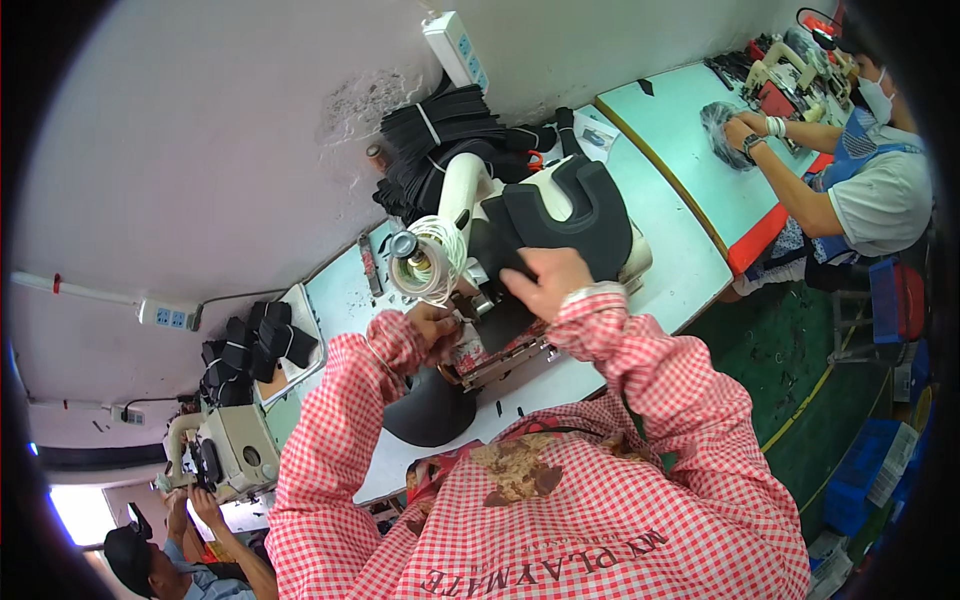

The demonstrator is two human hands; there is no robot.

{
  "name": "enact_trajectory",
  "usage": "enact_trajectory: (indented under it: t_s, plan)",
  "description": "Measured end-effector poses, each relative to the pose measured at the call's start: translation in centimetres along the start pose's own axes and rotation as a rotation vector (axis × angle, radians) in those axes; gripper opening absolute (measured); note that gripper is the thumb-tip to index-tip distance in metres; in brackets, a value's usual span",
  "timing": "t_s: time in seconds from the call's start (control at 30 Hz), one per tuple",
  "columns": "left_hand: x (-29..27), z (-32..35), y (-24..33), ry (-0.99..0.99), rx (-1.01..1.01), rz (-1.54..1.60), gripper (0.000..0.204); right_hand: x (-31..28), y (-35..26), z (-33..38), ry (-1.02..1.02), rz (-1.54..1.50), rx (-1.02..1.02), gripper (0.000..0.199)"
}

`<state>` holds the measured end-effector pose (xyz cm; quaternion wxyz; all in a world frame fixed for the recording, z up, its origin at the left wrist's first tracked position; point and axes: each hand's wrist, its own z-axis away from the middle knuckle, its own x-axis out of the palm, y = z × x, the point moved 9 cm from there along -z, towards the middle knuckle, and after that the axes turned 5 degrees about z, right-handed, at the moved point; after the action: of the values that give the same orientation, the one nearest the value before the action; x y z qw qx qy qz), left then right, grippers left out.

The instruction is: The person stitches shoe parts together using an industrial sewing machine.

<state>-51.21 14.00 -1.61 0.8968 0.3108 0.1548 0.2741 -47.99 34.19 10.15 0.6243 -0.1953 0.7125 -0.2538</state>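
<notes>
A cream sewing machine [462, 189] stands before me on the pale worktable. Over its bed lies a black moulded foam piece [585, 215] with a curved cut-out, reaching toward the needle area. My right hand [553, 280] grips this piece near the needle, its thumb pointing left; some fingertips are hidden. My left hand [432, 328] is just left of the needle area, fingers curled and partly smeared by motion. Whatever it pinches is too small to make out. A coil of white cord [440, 262] hangs by the machine head. Another rounded black piece [430, 410] lies below my left hand.
Bundled black strips [440, 125] are stacked behind the machine. More black bundles [255, 345] lie left, by a white tray [305, 330]. Co-workers sit at both sides; the right one holds a dark bundle [728, 135]. Blue crates [868, 470] stand on the green floor.
</notes>
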Motion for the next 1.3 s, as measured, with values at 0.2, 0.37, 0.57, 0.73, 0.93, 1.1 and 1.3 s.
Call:
enact_trajectory:
  t_s: [0.2,0.37,0.57,0.73,0.93,1.1,1.3]
  plan:
    - [6.2,5.0,-0.2,-0.229,0.044,0.577,0.034,-1.5,2.9,4.5,0.125,-0.743,0.150,0.023]
    - [1.9,3.5,-1.2,0.136,-0.066,-0.035,0.033,2.8,2.9,8.7,-0.057,-0.655,0.255,0.021]
    - [-0.7,1.3,1.4,0.297,0.082,-0.162,0.031,1.7,4.1,9.2,-0.119,-0.724,0.358,0.021]
    - [-6.4,2.5,-3.6,0.593,-0.029,-0.675,0.041,-12.2,2.5,8.0,0.556,-0.670,0.178,0.025]
    - [-5.2,2.3,-6.6,0.583,-0.045,-0.774,0.045,-10.3,4.6,4.4,0.378,0.276,-0.228,0.037]
    - [-4.6,3.8,-6.7,0.768,0.026,-0.801,0.029,-6.2,2.3,5.8,0.250,0.060,-0.207,0.032]
    - [-6.1,3.3,-8.5,0.578,0.162,-0.284,0.022,0.0,1.5,7.2,-0.051,-0.440,-0.119,0.023]
